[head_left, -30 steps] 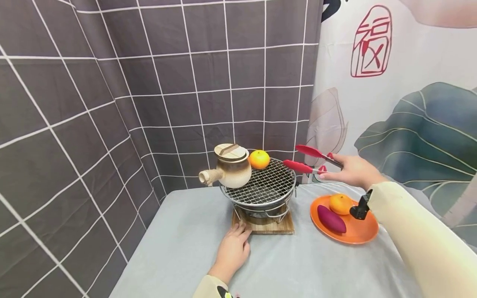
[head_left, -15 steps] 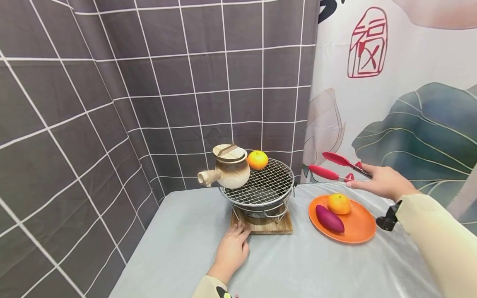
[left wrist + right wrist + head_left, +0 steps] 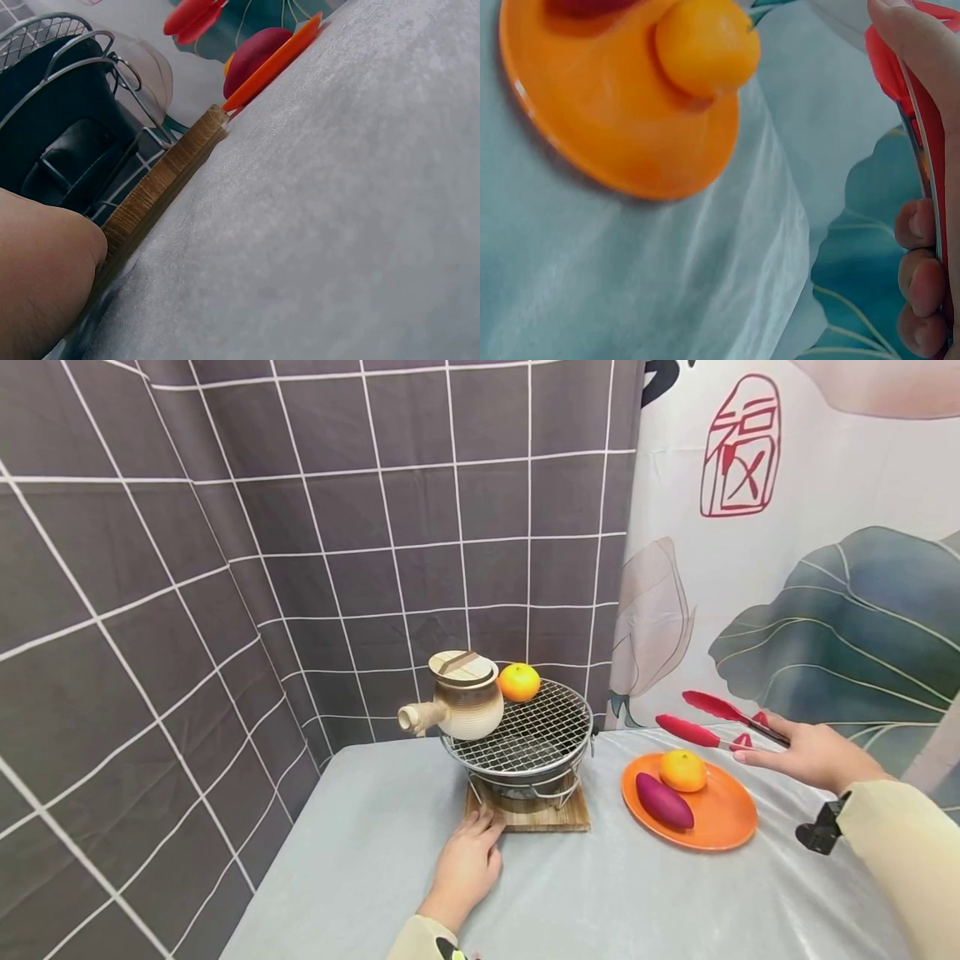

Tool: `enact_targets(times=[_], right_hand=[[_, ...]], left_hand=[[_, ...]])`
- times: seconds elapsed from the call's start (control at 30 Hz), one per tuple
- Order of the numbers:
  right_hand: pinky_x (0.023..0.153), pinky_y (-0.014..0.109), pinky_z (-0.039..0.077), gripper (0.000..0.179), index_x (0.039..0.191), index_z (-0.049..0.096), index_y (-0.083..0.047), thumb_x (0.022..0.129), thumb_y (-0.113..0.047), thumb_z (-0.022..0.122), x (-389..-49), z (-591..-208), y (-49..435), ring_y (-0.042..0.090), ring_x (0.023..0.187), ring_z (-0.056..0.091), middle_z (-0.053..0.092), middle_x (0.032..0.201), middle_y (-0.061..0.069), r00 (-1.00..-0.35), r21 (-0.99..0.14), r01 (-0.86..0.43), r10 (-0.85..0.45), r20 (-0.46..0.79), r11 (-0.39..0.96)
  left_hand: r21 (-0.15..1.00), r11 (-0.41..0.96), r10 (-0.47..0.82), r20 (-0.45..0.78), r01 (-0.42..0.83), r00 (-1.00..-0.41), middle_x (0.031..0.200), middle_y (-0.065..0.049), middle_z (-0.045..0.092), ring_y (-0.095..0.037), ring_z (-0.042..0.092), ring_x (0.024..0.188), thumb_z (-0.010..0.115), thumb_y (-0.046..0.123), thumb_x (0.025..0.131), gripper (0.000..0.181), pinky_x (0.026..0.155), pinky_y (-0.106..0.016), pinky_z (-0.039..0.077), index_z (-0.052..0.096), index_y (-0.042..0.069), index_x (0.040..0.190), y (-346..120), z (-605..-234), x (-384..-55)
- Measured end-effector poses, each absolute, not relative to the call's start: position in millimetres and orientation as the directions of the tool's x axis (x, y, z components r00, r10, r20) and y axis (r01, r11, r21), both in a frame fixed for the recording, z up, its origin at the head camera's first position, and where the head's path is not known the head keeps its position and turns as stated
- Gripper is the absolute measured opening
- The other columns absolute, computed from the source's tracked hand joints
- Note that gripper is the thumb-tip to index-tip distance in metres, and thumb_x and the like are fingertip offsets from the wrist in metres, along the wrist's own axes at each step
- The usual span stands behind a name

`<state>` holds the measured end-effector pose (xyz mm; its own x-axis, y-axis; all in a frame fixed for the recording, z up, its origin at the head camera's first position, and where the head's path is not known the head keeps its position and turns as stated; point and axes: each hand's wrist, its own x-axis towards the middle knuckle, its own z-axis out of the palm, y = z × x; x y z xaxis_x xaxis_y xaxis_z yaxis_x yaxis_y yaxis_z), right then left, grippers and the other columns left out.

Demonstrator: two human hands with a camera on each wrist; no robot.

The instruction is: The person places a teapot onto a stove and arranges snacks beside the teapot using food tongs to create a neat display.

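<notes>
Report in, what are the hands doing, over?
Right hand grips red-tipped metal tongs, tips apart, empty. Left hand touches flat wooden board. Round orange citrus, tapered purple sweet potato on round orange plate. Nothing seen blocking tongs from plate.

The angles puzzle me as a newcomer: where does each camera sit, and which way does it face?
Head: on the person's head, facing forward and down at the grill and orange plate; left hand, right hand and sleeves show.
Left wrist: worn there, looking low across the grey cloth past the wooden board; part of the left hand shows.
Right wrist: worn there, looking down at the plate; the right hand's fingers show at right, round the red tongs.
Head and right wrist both show plate and tongs.
</notes>
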<state>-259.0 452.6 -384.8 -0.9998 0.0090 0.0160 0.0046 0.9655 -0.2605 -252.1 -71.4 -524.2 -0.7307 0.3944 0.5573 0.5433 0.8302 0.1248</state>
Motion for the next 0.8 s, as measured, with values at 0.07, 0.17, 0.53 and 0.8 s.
enact_targets(times=[0.07, 0.17, 0.53, 0.8], right_hand=[[0.069, 0.066, 0.055, 0.115, 0.149, 0.026, 0.013, 0.084, -0.077, 0.056, -256, -388, 457, 0.061, 0.105, 0.048, 0.039, 0.133, 0.051, -1.000, -0.264, 0.017, 0.019, 0.005, 0.964], [0.068, 0.067, 0.055, 0.114, 0.148, 0.028, 0.014, 0.085, -0.076, 0.057, -253, -394, 463, 0.061, 0.105, 0.048, 0.039, 0.132, 0.051, -1.000, -0.266, 0.025, 0.025, -0.002, 0.964], [0.070, 0.064, 0.058, 0.111, 0.146, 0.027, 0.018, 0.087, -0.070, 0.059, -245, -419, 473, 0.062, 0.107, 0.049, 0.040, 0.134, 0.049, -0.998, -0.297, 0.025, 0.005, -0.068, 0.954], [0.070, 0.067, 0.056, 0.108, 0.144, 0.031, 0.019, 0.088, -0.069, 0.059, -242, -431, 474, 0.063, 0.107, 0.050, 0.042, 0.133, 0.049, -0.997, -0.288, 0.012, -0.009, -0.070, 0.957]], left_hand=[[0.124, 0.829, 0.397, 0.558, 0.546, -0.729, 0.125, -0.014, 0.070, -0.033, 0.065, 0.120, 0.066, 0.009, 0.083, 0.034, 0.105, -0.045, 0.050, 0.076, 0.007, 0.116, -71, -525, -252], [0.130, 0.824, 0.396, 0.563, 0.551, -0.725, 0.125, -0.014, 0.070, -0.034, 0.065, 0.120, 0.066, 0.009, 0.084, 0.034, 0.105, -0.046, 0.050, 0.076, 0.007, 0.116, -71, -525, -252], [0.135, 0.824, 0.397, 0.555, 0.550, -0.731, 0.126, -0.014, 0.069, -0.033, 0.064, 0.120, 0.066, 0.008, 0.083, 0.036, 0.106, -0.046, 0.050, 0.075, 0.007, 0.118, -71, -525, -252], [0.132, 0.829, 0.394, 0.552, 0.543, -0.735, 0.127, -0.014, 0.070, -0.033, 0.064, 0.121, 0.066, 0.009, 0.084, 0.035, 0.106, -0.045, 0.050, 0.075, 0.007, 0.117, -71, -525, -253]])
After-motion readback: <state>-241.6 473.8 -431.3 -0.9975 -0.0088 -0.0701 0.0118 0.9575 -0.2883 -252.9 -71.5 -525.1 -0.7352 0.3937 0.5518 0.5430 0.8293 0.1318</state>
